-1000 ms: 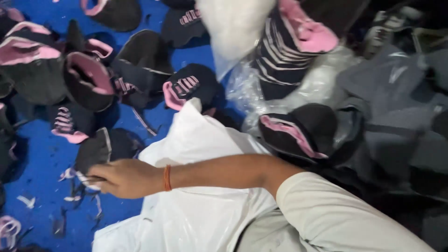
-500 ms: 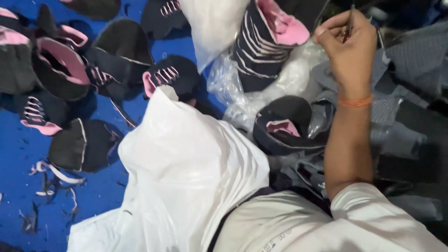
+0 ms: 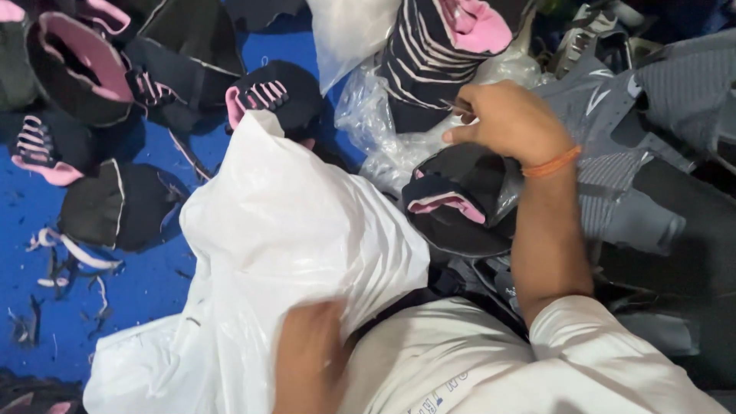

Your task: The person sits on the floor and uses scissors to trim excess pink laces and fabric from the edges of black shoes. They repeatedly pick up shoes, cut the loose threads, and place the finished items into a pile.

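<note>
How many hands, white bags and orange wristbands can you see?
Hands: 2, the right hand and the blurred left hand
White plastic bags: 1, the big white bag in the lap
Orange wristbands: 1, the orange band on the right wrist
Total: 4

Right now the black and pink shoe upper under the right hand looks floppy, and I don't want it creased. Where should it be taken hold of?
By judgement, the pink-lined collar edge of the black and pink shoe upper, pinched from above on its near side. That rim is folded and raised, so it looks firmest. The right hand hovers just above it; the left hand is on the white plastic bag.
</note>
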